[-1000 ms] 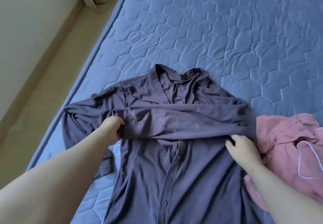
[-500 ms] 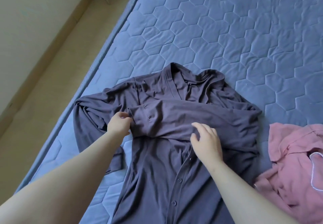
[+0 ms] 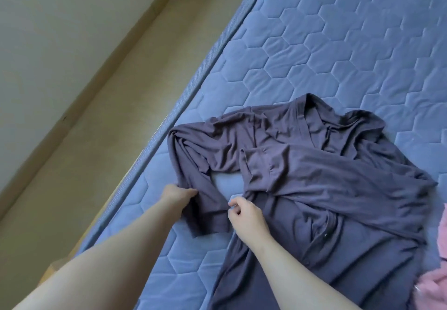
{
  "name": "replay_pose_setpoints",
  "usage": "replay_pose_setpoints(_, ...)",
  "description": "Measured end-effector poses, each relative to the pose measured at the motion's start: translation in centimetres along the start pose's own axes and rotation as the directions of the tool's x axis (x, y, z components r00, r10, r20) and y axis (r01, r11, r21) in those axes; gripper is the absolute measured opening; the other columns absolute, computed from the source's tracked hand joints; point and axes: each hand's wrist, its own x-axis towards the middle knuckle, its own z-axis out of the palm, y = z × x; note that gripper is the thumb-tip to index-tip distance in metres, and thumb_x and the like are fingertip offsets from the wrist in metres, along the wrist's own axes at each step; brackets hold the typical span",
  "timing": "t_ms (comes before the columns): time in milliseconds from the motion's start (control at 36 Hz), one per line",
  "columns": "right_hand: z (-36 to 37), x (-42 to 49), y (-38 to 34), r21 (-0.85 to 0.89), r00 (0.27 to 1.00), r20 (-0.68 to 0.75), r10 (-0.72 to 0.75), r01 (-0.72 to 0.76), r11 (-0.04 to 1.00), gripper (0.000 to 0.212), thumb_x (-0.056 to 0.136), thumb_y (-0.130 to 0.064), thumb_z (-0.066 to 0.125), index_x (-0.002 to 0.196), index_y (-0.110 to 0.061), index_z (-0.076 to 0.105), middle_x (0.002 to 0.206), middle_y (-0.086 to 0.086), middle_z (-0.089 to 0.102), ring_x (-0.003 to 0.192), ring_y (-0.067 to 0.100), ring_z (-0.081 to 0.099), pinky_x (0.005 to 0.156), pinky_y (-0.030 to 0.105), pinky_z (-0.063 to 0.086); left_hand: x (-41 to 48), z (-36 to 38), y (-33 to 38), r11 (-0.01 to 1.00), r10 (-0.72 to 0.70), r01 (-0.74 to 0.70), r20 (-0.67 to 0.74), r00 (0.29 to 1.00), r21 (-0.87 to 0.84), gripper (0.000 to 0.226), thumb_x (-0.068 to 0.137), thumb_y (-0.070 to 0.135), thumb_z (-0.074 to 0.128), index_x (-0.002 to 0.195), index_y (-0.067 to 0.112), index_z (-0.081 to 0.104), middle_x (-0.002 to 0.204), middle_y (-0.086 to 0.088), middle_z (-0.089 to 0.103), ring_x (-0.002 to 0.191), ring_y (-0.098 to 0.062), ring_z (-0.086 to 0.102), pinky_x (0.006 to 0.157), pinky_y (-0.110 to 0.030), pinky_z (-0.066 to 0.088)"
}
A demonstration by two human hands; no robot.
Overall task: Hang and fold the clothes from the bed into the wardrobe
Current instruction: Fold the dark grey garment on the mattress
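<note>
Head view, from the left: a pale plastered wall (image 3: 55,24) meets a beige floor (image 3: 104,126) that runs along the bed; the blue mattress quilted in hexagons (image 3: 338,43) fills the rest of the frame. The left hand (image 3: 177,194) lies near the mattress's edge, its fingers curled round the outer edge of the near sleeve (image 3: 208,203) of a dark grey-purple, button-front, long-sleeved shirt (image 3: 338,213); this sleeve hangs down from the shoulder and ends in a flat cuff on the mattress. Just beside it, the right hand (image 3: 244,215) has its fingers curled in, forefinger and thumb pinching the same sleeve's inner edge, where it meets the shirt's side. The shirt lies front up on the mattress with its collar pointing away from the person; its other sleeve (image 3: 314,164) is folded across the chest, cuff towards the left, and the buttoned placket runs down towards the bottom edge. At the far right edge a crumpled pink garment (image 3: 435,283) lies against the shirt's hem side, only partly in frame.
</note>
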Motion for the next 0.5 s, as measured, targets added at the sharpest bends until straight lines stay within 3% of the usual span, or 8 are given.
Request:
replay_pose_setpoints(28,0.2,0.0,-0.3,0.012,1.000,-0.003,0.019,-0.019,1.000,0.026,0.089,-0.012,0.046,0.108,-0.017,0.062,0.107,0.002,0.063,0.102,0.019,0.055,0.078,0.023,0.037,0.0,-0.5,0.0,1.000,0.031,-0.031,-0.004,1.000,-0.002,0.021,0.087,0.008,0.060,0.070,0.008,0.048,0.064,-0.007,0.046,0.057,-0.020,0.043,0.044,-0.024,0.036)
replay_pose_setpoints(83,0.3,-0.1,-1.1,0.022,0.999,-0.009,0.052,-0.052,0.998,0.025,0.089,-0.012,0.046,0.108,-0.016,0.062,0.101,0.002,0.060,0.099,0.020,0.054,0.080,0.024,0.039,0.2,-1.8,0.3,0.994,0.102,-0.104,-0.062,0.993,-0.042,0.021,0.088,0.010,0.052,0.069,0.009,0.045,0.063,-0.005,0.041,0.062,-0.021,0.039,0.050,-0.026,0.029)
replay_pose_setpoints(167,-0.2,-0.3,-2.7,0.000,0.992,-0.082,0.093,-0.093,0.996,0.025,0.090,-0.012,0.045,0.108,-0.017,0.062,0.108,0.004,0.063,0.106,0.025,0.056,0.091,0.030,0.041,0.0,-4.6,1.3,0.980,0.197,-0.196,-0.224,0.954,0.025,0.013,0.089,0.015,0.045,0.093,0.003,0.051,0.080,-0.011,0.051,0.079,-0.028,0.047,0.068,-0.032,0.035)
replay_pose_setpoints(222,-0.4,-0.6,-3.9,0.032,0.985,-0.131,0.116,-0.113,0.993,0.023,0.091,-0.013,0.045,0.107,-0.017,0.061,0.110,0.003,0.064,0.106,0.025,0.056,0.090,0.030,0.042,-0.3,-6.9,1.9,0.968,0.249,-0.236,-0.286,0.925,0.080,0.014,0.089,0.015,0.046,0.097,0.005,0.047,0.088,-0.011,0.052,0.086,-0.030,0.048,0.073,-0.033,0.035)
replay_pose_setpoints(306,-0.3,-0.9,-6.0,0.088,0.986,-0.131,0.098,-0.087,0.992,0.022,0.091,-0.014,0.047,0.107,-0.018,0.062,0.102,-0.001,0.063,0.101,0.021,0.056,0.079,0.025,0.038,-0.7,-10.3,3.3,0.918,0.381,-0.327,-0.276,0.882,0.223,0.013,0.087,0.020,0.051,0.083,0.010,0.044,0.084,-0.009,0.052,0.084,-0.029,0.048,0.069,-0.031,0.033)
replay_pose_setpoints(361,-0.3,-1.1,-7.7,0.123,0.986,-0.147,0.082,-0.064,0.990,0.021,0.091,-0.014,0.047,0.106,-0.018,0.062,0.094,-0.004,0.059,0.100,0.021,0.056,0.081,0.027,0.039,-0.9,-12.7,4.5,0.869,0.465,-0.384,-0.250,0.849,0.313,0.013,0.084,0.023,0.055,0.078,0.014,0.047,0.081,-0.007,0.055,0.083,-0.027,0.049,0.068,-0.031,0.036)
replay_pose_setpoints(500,-0.1,-1.6,-10.9,0.259,0.981,-0.188,0.051,0.000,0.966,0.014,0.091,-0.013,0.049,0.094,-0.023,0.059,0.085,-0.006,0.058,0.089,0.021,0.057,0.077,0.028,0.042,-2.9,-17.5,8.1,0.786,0.584,-0.484,-0.209,0.784,0.384,0.010,0.079,0.024,0.060,0.086,0.018,0.062,0.082,-0.003,0.065,0.081,-0.024,0.058,0.071,-0.031,0.049)
